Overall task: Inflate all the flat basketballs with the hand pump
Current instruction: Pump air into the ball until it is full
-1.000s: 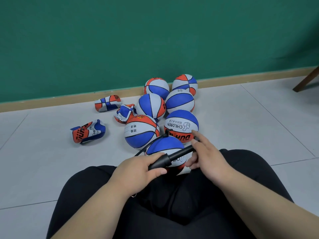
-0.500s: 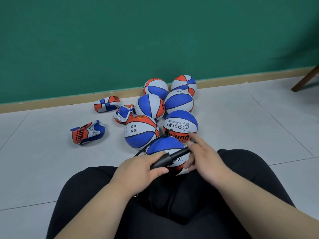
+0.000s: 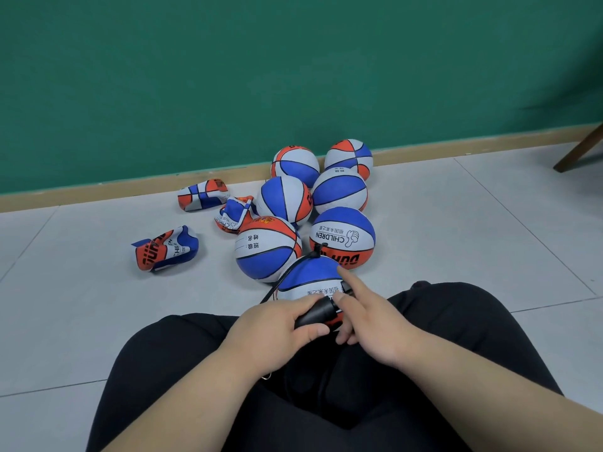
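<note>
A crumpled flat basketball (image 3: 166, 249) lies farthest left on the tiled floor (image 3: 81, 288). A second flat basketball (image 3: 202, 194) sits near the floor's wall edge, and a third flat basketball (image 3: 233, 213) lies just right of it, beside the round ones. Six inflated basketballs (image 3: 284, 199) cluster from the wall edge toward the person's knees. The left hand (image 3: 277, 324) grips the black barrel of the hand pump (image 3: 318, 313). Its hose (image 3: 287, 272) runs to the top of the nearest basketball (image 3: 310, 275), which rests between the knees. The right hand (image 3: 368, 318) curls over the pump's handle end, forefinger straight. A wooden leg (image 3: 580, 151) stands at the far right corner.
</note>
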